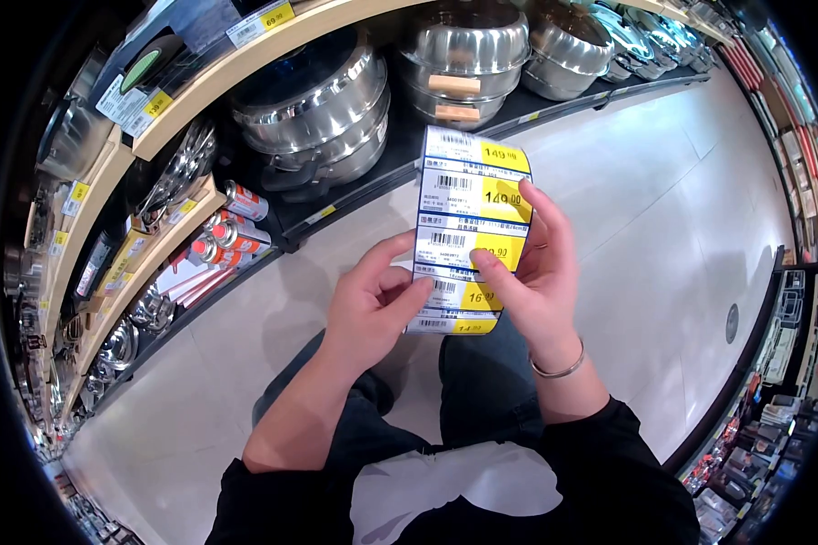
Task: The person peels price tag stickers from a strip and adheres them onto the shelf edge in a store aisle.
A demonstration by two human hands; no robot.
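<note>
A strip of several yellow and white price labels with barcodes is held upright in front of my body, its top and bottom ends curling. My left hand grips its lower left edge, with the thumb on the printed side and the fingers bent behind. On the right edge, my right hand holds the strip between thumb and fingers, the thumb lying across one yellow price field. A metal bracelet circles the right wrist.
Steel steamer pots stand on a low black shelf ahead. Wooden shelves with gas cans and utensils curve along the left. More stocked shelving lines the right, beyond the tiled floor.
</note>
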